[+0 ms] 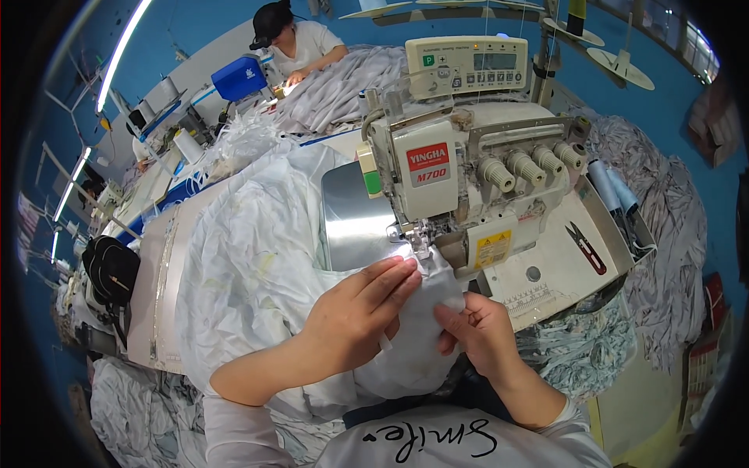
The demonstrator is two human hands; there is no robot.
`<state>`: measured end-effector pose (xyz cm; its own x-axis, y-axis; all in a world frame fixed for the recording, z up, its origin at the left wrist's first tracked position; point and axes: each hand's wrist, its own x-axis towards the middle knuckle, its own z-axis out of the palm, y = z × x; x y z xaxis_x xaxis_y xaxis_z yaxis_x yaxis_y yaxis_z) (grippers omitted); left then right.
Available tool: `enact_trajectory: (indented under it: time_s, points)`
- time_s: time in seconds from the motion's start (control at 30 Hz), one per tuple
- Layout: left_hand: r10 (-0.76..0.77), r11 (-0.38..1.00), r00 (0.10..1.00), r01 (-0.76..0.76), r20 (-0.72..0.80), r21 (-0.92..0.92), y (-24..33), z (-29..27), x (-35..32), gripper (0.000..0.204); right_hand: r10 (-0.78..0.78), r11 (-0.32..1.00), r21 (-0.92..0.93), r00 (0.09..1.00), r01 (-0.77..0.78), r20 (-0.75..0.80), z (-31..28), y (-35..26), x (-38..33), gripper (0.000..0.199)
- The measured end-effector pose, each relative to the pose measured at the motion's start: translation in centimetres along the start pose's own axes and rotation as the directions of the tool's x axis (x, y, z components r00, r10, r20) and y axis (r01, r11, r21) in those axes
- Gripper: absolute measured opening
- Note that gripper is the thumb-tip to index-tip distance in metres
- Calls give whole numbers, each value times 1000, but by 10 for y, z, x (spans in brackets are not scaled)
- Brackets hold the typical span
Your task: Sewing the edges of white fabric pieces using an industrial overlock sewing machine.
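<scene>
White thin fabric [413,343] runs up to the presser foot [421,240] of an overlock sewing machine [425,168]. My left hand [355,312] lies over this cloth just in front of the foot, its fingers stretched out together and pressing down; its thumb is mostly hidden. To the right, my right hand [485,334] pinches the fabric's right edge between thumb and curled fingers, a little nearer to me. Left of the needle area, the shiny metal plate [351,226] is partly covered by the bunched cloth. The needle itself is too small to make out.
Red-handled thread snips [585,248] lie on the machine table, beside thread cones [612,191] in a tray. Grey cloth piles [655,226] hang at right. A black bag [111,269] sits at left. Another person [296,47] works at the back among grey fabric.
</scene>
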<state>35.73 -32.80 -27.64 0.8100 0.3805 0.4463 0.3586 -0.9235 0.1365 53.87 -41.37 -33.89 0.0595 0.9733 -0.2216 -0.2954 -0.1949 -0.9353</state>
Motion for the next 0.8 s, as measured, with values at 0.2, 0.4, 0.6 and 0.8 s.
enact_trajectory:
  time_s: [0.2, 0.4, 0.6, 0.8]
  points:
    - [6, 1000, 1000, -7, 30, 20, -5, -2, -1, 59, -25, 999, 41, 1000, 25, 15, 1, 0, 4, 18]
    - [-42, 999, 999, 43, 25, -28, -37, -9, 16, 52, -39, 995, 96, 998, 35, 44, 3, -3, 11, 16]
    - [-114, 993, 993, 113, 10, 37, -83, -5, 31, 35, -41, 997, 71, 999, 39, 32, 4, -7, 15, 18]
    - [-144, 964, 989, 149, -40, 219, -135, 2, 42, 32, -57, 992, 116, 997, 51, 49, -1, -11, 14, 19]
